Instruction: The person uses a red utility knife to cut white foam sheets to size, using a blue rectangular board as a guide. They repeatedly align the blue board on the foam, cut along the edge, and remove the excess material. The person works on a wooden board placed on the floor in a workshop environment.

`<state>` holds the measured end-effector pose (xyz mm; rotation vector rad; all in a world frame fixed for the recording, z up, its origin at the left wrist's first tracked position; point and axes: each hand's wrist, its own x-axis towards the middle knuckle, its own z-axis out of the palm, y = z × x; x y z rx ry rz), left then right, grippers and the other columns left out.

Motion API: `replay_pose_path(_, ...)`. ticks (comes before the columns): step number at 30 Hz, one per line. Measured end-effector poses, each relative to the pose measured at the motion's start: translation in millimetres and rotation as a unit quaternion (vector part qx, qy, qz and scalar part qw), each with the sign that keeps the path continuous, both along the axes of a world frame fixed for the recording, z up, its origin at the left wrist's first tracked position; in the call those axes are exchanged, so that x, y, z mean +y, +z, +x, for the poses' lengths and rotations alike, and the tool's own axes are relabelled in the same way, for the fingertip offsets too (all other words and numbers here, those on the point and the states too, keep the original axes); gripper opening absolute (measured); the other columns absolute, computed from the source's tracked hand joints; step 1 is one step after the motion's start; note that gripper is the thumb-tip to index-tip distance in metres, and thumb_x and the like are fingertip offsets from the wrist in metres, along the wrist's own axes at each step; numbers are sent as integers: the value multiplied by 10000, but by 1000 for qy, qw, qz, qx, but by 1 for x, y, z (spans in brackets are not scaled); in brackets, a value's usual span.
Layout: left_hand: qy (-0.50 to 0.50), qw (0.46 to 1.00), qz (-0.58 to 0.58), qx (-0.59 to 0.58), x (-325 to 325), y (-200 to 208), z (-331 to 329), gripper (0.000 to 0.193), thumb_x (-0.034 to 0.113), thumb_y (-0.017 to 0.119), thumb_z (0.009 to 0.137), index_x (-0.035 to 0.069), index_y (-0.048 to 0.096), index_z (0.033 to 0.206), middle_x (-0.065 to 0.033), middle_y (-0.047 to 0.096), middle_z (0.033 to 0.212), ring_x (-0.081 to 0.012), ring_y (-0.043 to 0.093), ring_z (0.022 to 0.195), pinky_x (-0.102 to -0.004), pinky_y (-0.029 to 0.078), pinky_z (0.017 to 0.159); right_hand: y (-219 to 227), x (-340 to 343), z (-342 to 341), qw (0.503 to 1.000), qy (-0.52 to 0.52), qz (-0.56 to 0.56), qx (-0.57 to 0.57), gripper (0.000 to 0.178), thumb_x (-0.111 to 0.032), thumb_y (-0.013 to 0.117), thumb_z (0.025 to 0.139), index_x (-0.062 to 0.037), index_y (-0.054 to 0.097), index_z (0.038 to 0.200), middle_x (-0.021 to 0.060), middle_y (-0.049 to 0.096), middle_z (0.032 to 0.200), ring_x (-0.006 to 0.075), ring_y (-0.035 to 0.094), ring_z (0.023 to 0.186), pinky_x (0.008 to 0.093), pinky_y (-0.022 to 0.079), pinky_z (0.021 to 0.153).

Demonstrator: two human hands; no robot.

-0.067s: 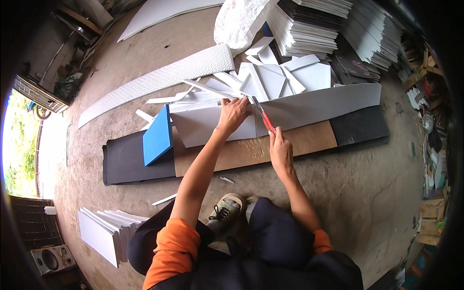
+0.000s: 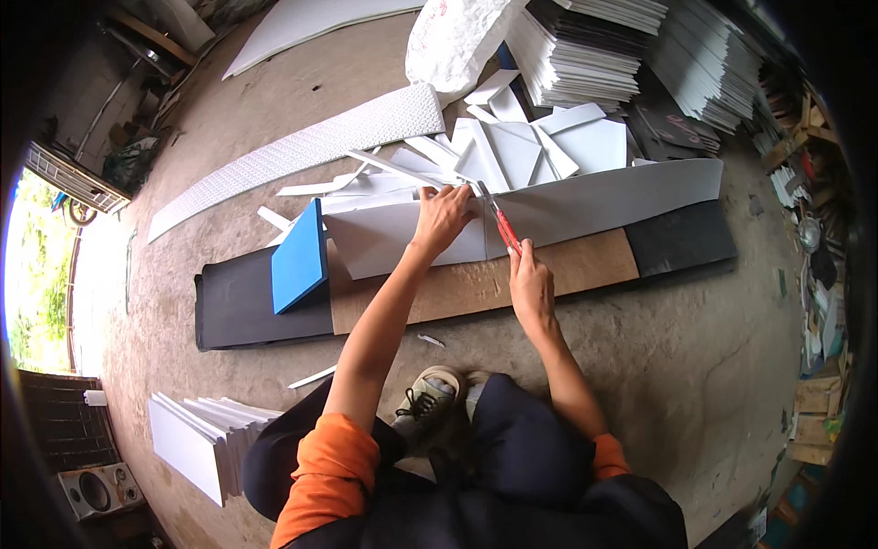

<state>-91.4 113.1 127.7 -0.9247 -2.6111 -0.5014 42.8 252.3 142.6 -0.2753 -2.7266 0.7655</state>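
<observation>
A long white foam sheet stands on edge across a brown board. My left hand is closed over its upper edge near the middle, fingertips partly hidden. Just right of that, my right hand grips a red utility knife, its grey blade end at the sheet's upper edge. A thin vertical line runs down the sheet beside the knife. To the left, a blue foam block leans against the sheet's end.
White offcuts lie heaped behind the sheet, beside a textured white strip. Black foam lies under the brown board. Stacked sheets and a white sack stand at the back. More white panels stand near my left knee.
</observation>
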Motion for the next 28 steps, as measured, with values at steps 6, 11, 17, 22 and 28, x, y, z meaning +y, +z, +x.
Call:
replay_pose_path(6, -2, 1000, 0, -31, -1, 1, 3, 385, 281, 631, 720, 77, 467, 1001, -32, 585, 911, -202, 530, 916, -463, 323, 777, -6, -8, 2, 999, -6, 33, -15, 210, -183, 417, 887, 10, 436, 968, 195, 575, 651, 349, 581, 584, 403, 459, 466)
replay_pose_path(11, -9, 1000, 7, -20, -1, 2, 6, 382, 281, 630, 722, 77, 466, 1000, -32, 585, 910, -203, 533, 916, -466, 322, 773, -1, -13, 5, 999, 14, 10, -26, 228, -155, 387, 893, 37, 391, 1016, 240, 545, 612, 400, 558, 582, 452, 422, 465)
replay_pose_path(17, -3, 1000, 3, -14, 1, 3, 13, 370, 273, 634, 719, 88, 466, 993, -19, 589, 903, -191, 539, 920, -467, 321, 773, 30, -24, 10, 989, 39, 5, -139, 247, -135, 359, 891, 82, 371, 1008, 269, 548, 624, 391, 582, 633, 450, 464, 497)
replay_pose_path(22, 0, 1000, 0, 20, 1, 2, 18, 335, 255, 630, 716, 121, 455, 968, 8, 595, 799, -151, 559, 827, -424, 306, 772, 34, -23, 12, 987, 49, 14, -155, 213, -93, 376, 868, 92, 369, 974, 272, 565, 678, 386, 594, 652, 430, 500, 528)
replay_pose_path(28, -10, 1000, 3, -2, 0, 2, 19, 333, 243, 632, 716, 117, 456, 969, -8, 605, 800, -161, 573, 824, -443, 305, 777, 36, -22, 8, 985, 41, 8, -170, 220, -97, 352, 874, 110, 367, 946, 311, 549, 690, 439, 566, 685, 463, 478, 555)
